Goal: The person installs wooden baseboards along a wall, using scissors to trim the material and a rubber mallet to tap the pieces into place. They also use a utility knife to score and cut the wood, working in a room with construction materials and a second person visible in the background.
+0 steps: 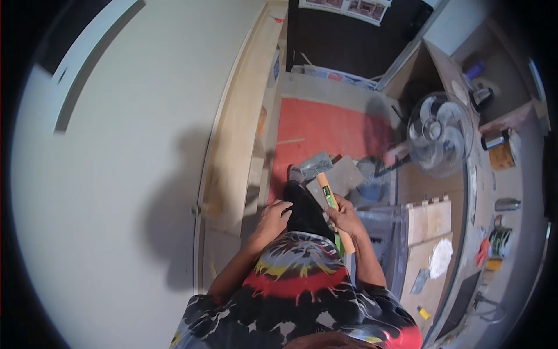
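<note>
Item 1: orange bar (327,191), long and straight-sided, with a dark-and-green label on its upper part. Carried clear of the floor, slanted in front of the body; far end toward the red floor sheet (322,125), near end beside the right forearm.

Item 2: right hand (344,218). Fingers closed round the bar's middle, both ends projecting.

Item 3: left hand (272,221). Nothing seen in it; fingers loosely bent and apart, over or beside the dark trouser leg (305,212). Contact with the cloth cannot be told.

Item 4: grey slab (317,165), lying by the sheet's near edge, just beyond the bar's far end.

Item 5: standing fan (435,129), past the sheet's right edge; blades caged.

Item 6: white cloth-like piece (441,258), against the pale wooden unit on the right; exact material unclear.

Stage, as judged: holding and handling the bar, one-handed, its far end appearing free of the slab. Requirement for any move from this pose, as judged: a firm middle grip, the long ends kept clear of leg and slab, the left hand available to steady the far end.
</note>
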`<state>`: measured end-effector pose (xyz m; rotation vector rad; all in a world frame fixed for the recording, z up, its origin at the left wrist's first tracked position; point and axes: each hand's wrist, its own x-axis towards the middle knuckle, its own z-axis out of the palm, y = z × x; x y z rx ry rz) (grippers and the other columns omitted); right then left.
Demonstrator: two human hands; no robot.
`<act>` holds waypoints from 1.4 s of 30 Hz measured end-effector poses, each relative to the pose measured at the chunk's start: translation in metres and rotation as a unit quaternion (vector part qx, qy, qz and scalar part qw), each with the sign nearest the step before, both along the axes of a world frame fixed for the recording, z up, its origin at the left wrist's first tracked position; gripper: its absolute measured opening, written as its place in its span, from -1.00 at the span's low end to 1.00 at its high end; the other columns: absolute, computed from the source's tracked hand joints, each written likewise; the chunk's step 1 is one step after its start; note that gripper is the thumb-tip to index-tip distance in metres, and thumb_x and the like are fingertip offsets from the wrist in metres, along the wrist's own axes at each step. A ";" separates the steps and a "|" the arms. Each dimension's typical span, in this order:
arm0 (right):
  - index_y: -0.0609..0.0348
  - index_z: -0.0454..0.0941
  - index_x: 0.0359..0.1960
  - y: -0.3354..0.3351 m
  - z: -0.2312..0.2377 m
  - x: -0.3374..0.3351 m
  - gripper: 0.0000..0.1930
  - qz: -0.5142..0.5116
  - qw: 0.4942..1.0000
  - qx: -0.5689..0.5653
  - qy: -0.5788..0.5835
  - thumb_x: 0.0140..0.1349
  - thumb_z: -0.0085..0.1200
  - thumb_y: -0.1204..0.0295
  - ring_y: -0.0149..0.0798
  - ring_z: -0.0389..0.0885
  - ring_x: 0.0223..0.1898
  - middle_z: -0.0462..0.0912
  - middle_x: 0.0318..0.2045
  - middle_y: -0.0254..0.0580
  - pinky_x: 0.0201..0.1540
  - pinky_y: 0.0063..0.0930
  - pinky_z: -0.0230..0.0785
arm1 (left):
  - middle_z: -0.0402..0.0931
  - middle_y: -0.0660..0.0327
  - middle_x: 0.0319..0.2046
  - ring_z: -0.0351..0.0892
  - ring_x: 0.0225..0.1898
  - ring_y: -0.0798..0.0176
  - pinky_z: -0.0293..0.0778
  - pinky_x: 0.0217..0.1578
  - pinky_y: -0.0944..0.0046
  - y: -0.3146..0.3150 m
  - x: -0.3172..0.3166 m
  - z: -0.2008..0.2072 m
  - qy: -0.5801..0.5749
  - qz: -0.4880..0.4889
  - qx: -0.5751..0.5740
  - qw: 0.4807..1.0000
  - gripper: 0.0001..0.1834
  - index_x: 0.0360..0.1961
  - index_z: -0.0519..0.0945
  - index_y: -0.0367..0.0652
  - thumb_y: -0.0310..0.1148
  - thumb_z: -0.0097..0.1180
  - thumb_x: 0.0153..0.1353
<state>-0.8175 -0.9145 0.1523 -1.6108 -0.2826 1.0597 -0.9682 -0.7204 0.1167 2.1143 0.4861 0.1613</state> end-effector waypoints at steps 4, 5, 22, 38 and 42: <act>0.15 0.36 0.17 0.057 -0.012 0.107 -0.61 0.027 0.999 0.008 -0.016 0.32 0.02 0.47 -0.53 0.34 -0.72 0.36 -0.64 -0.45 -0.73 -0.59 0.18 | 0.56 -0.01 -0.19 0.54 -0.06 -0.10 0.43 0.00 0.03 0.057 0.098 -0.030 -0.010 0.001 0.045 0.999 -0.71 -0.09 0.60 -0.20 -0.32 0.12 0.19; 0.13 0.36 0.18 0.075 -0.009 0.134 -0.61 0.030 0.999 0.016 -0.006 0.32 0.02 0.47 -0.52 0.35 -0.71 0.36 -0.64 -0.45 -0.72 -0.59 0.19 | 0.57 -0.01 -0.18 0.54 -0.05 -0.10 0.44 -0.01 0.02 0.069 0.122 -0.042 -0.011 -0.009 0.049 0.999 -0.71 -0.09 0.60 -0.20 -0.31 0.12 0.20; 0.19 0.44 -0.02 0.307 -0.032 0.554 -0.68 0.013 0.979 -0.127 -0.158 0.32 -0.01 0.25 -0.38 0.44 -0.68 0.47 -0.62 -0.29 -0.66 -0.41 0.35 | 0.58 -0.05 -0.22 0.58 -0.17 -0.11 0.50 -0.14 0.04 0.281 0.486 -0.031 0.029 -0.006 0.027 0.999 -0.71 -0.13 0.60 -0.24 -0.34 0.14 0.14; 0.22 0.40 -0.15 0.691 0.028 0.849 -0.75 0.175 0.846 -0.007 -0.503 0.32 -0.04 0.28 0.39 0.53 -0.31 0.57 -0.40 0.31 -0.32 0.12 0.34 | 0.58 -0.05 -0.24 0.58 -0.18 -0.11 0.49 -0.11 0.04 0.512 0.722 -0.021 0.039 0.117 0.054 0.991 -0.75 -0.14 0.62 -0.20 -0.40 0.10 0.15; 0.21 0.40 -0.15 0.753 0.018 0.877 -0.75 0.199 0.843 0.015 -0.500 0.32 -0.01 0.28 0.34 0.54 -0.28 0.56 -0.38 0.30 -0.29 0.10 0.34 | 0.58 -0.07 -0.23 0.58 -0.18 -0.14 0.49 -0.13 0.04 0.517 0.744 -0.006 0.016 0.269 0.005 0.963 -0.75 -0.14 0.61 -0.21 -0.33 0.10 0.20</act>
